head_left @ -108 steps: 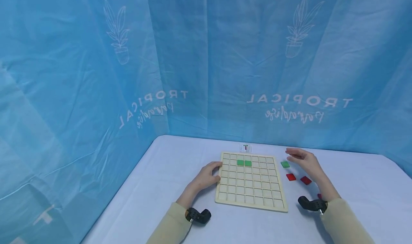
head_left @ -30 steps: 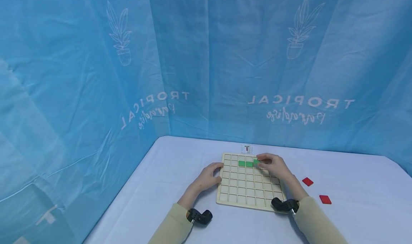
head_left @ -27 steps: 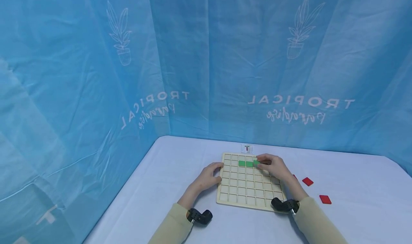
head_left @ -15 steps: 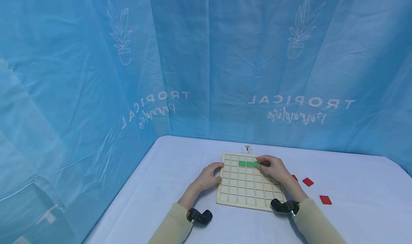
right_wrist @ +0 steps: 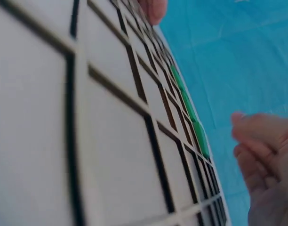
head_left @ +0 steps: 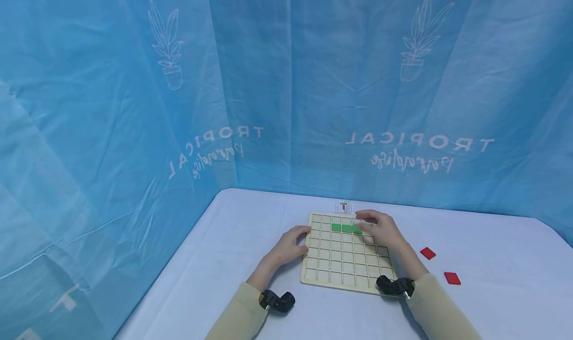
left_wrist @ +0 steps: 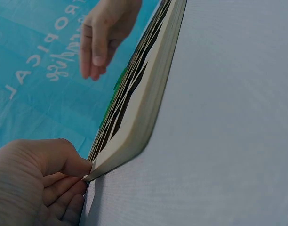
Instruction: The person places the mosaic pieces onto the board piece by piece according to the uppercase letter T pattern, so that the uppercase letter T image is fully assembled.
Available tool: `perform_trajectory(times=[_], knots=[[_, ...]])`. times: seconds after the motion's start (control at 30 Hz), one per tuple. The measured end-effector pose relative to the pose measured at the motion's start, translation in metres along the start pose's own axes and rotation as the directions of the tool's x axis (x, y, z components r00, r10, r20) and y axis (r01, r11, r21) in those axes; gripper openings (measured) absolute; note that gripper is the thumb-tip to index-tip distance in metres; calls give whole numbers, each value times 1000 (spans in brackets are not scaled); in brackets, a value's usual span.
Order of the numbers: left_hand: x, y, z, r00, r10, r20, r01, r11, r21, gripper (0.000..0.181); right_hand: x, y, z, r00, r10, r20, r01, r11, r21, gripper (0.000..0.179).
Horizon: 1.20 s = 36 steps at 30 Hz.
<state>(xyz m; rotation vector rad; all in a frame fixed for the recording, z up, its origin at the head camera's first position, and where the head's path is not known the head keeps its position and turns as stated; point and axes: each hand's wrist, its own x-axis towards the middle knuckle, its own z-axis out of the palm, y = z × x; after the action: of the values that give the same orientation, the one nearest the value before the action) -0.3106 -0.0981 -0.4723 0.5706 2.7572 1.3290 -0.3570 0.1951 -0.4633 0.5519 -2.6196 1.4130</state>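
Green square tiles (head_left: 346,228), 3, fill grid board (head_left: 333,265) cells near the empty, loosely parted right hand (head_left: 381,228); the relaxed left hand (head_left: 288,245) touches its edge.

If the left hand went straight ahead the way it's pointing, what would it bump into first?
The board! The left hand is already touching its near-side edge, so there's no gap. Whether it would push the board or slide over it, I can't tell.

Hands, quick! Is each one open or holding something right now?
Left hand: closed, holding the edge of the board.
Right hand: open, holding nothing, over the board.
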Motion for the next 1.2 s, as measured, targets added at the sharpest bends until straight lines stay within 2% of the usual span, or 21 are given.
perform_trajectory(times=[0.23, 0.43, 0.63, 0.83, 1.0, 1.2], knots=[[1, 0, 2, 1000, 5, 6, -4, 1000, -4, 58, -1, -16, -18, 1000, 29, -13, -28, 998, 54, 45], [4, 1, 1, 1000, -13, 12, 13, 1000, 1, 59, -11, -20, -52, 999, 23, -47, -22, 999, 24, 53], [5, 1, 1, 1000, -20, 13, 20, 1000, 3, 59, -32, -6, -84, 992, 39, -122, -41, 999, -13, 55], [3, 0, 0, 1000, -23, 20, 23, 1000, 1, 59, -59, 5, -107, 976, 114, -186, -136, 985, -106, 57], [2, -1, -1, 1000, -23, 10, 23, 1000, 2, 60, -81, 20, -118, 967, 138, -213, -169, 976, -138, 61], [3, 0, 1, 999, -35, 14, 35, 999, 4, 60, -101, 35, -119, 950, 182, -252, -229, 958, -173, 59]])
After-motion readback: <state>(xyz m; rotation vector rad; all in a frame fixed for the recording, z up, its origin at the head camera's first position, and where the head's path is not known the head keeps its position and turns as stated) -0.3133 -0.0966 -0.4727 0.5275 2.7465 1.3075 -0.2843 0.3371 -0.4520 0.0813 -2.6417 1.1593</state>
